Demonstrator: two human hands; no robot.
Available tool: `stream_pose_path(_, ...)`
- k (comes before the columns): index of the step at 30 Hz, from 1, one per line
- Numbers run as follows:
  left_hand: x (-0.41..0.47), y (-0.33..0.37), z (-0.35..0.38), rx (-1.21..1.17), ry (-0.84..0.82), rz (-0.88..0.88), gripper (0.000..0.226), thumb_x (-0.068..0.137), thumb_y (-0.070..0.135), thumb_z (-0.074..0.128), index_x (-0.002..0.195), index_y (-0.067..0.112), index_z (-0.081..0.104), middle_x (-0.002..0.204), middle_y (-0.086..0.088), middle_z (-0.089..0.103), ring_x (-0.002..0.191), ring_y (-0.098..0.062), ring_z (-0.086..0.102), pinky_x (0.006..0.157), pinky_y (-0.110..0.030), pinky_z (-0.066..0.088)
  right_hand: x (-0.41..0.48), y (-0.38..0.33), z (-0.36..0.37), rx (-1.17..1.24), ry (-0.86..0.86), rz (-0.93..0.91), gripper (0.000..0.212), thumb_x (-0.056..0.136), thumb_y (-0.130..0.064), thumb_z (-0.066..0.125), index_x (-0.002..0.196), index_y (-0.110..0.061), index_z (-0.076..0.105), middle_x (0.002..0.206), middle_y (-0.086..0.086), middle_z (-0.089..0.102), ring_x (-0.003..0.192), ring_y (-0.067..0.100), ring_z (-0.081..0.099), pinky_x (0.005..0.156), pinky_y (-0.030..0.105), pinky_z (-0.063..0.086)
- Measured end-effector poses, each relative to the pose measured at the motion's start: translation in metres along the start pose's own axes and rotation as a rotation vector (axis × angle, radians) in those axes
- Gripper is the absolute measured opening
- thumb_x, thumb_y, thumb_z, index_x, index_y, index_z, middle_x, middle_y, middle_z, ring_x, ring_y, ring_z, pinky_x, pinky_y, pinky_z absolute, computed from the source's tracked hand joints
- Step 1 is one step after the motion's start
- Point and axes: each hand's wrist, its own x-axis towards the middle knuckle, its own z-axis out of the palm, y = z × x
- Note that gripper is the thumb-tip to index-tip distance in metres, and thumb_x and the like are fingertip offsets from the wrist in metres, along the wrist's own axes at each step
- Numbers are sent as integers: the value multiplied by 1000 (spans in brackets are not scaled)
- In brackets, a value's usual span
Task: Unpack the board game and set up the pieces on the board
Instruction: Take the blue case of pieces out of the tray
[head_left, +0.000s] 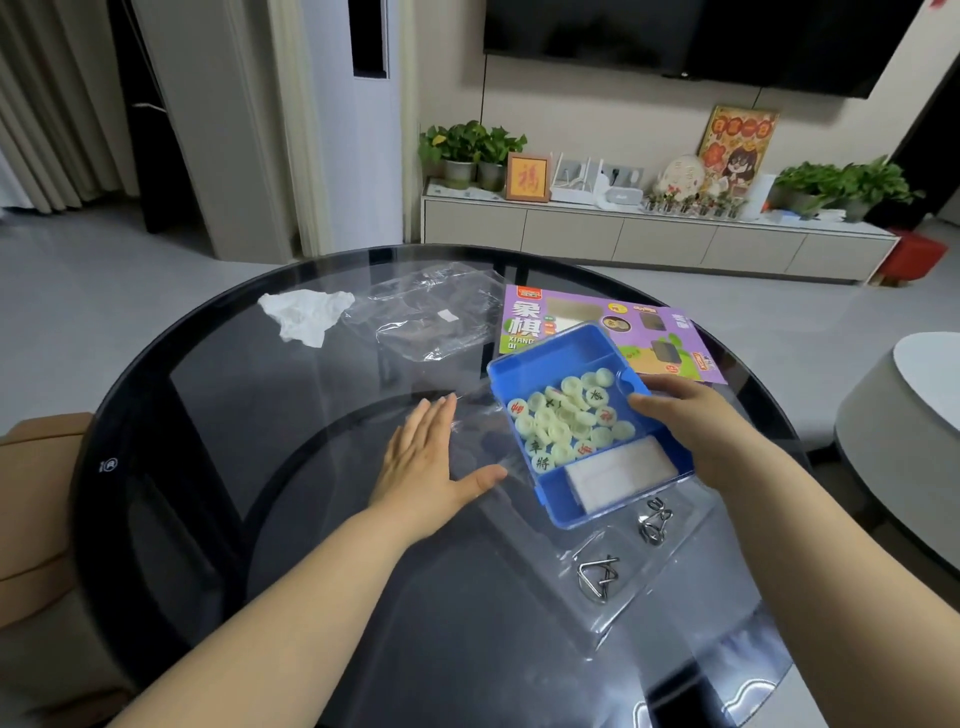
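Left hand: flat on the glass surface, fingers straight, holding nothing, just left of the blue box.
Folded white sheet: in the box's near compartment.
Xiangqi pieces: heaped in the middle compartment.
Right hand: grips the box's right rim; the box's long axis runs near-right to far-left.

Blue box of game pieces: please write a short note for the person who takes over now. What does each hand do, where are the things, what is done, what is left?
Left hand: open and flat on the glass table, left of the box.
Right hand: grips the right edge of the tilted blue box.
Things: round pieces are heaped in the middle compartment. A folded white sheet, perhaps the board, is in the near compartment. The purple sleeve lies behind the box.
Done: box is out of its sleeve.
Left: unfold the board, take out the pieces, place them.
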Motion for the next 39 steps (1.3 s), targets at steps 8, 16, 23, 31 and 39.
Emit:
stream_pose_path(8,-23,30,-12,-726,194,29,65,87,27,52,142,24,17,127,8,47,112,-4,47,88,-14,37,-22,-8,18,140,-130,-53,25,89,-11,54,114,-14,57,98,4,64,73,14,61,59,24,52)
stream_pose_path(16,-59,2,-50,-1069,368,-191,66,83,3,60,139,18,29,118,0,57,103,-16,56,85,-32,46,-59,-13,78,60,-330,-72,29,91,-11,51,120,-12,52,97,4,61,74,15,58,65,23,51)
stream_pose_path(23,-96,-60,-71,-983,481,-313,52,86,-1,55,133,13,38,117,-8,57,102,-23,57,83,-35,46,-83,31,51,-790,-470,-360,53,80,-32,67,129,-25,47,138,-4,43,127,10,36,105,22,26)
stream_pose_path(31,-94,-76,-79,-922,446,-406,44,84,0,59,125,10,48,106,-8,59,92,-23,57,79,-35,46,-99,64,81,-1001,-107,-613,61,78,-33,18,136,-27,38,149,-9,26,136,10,27,106,23,19)
stream_pose_path(39,-79,-87,-79,-582,347,-436,20,86,12,60,106,9,59,105,-8,64,89,-24,59,80,-34,47,-79,55,94,-1025,-74,-598,45,95,-17,36,139,-25,31,150,-8,25,136,13,25,105,22,17)
